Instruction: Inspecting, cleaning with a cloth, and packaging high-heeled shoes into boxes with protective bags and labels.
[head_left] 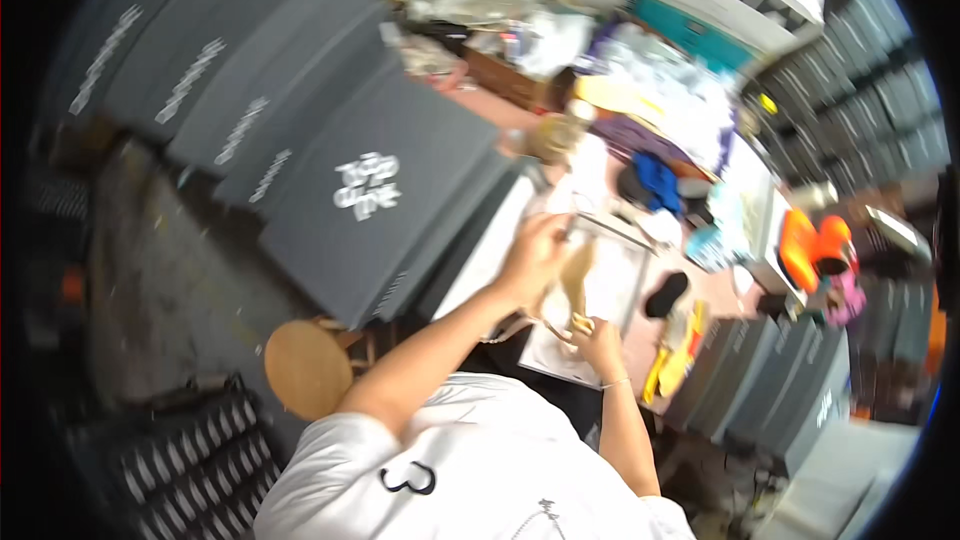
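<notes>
A tan sandal-like shoe (576,278) with thin straps is between my hands, above a shallow white box (612,275) with a dark rim. My right hand (600,345) is closed on the shoe's strap end, at the near side of the box. Bent around the shoe's far left side, my left hand (538,252) is close to the box's far left corner. Motion blur hides whether its fingers grip the shoe or the box edge. A thin strap hangs below the left wrist.
Large dark grey boxes (370,180) are stacked at the left, with a round wooden stool (308,368) below. To the right lie a black oval piece (666,294), a yellow packet (676,355) and more grey boxes (770,390). Orange shapes (800,248) stand farther right; clutter covers the far table.
</notes>
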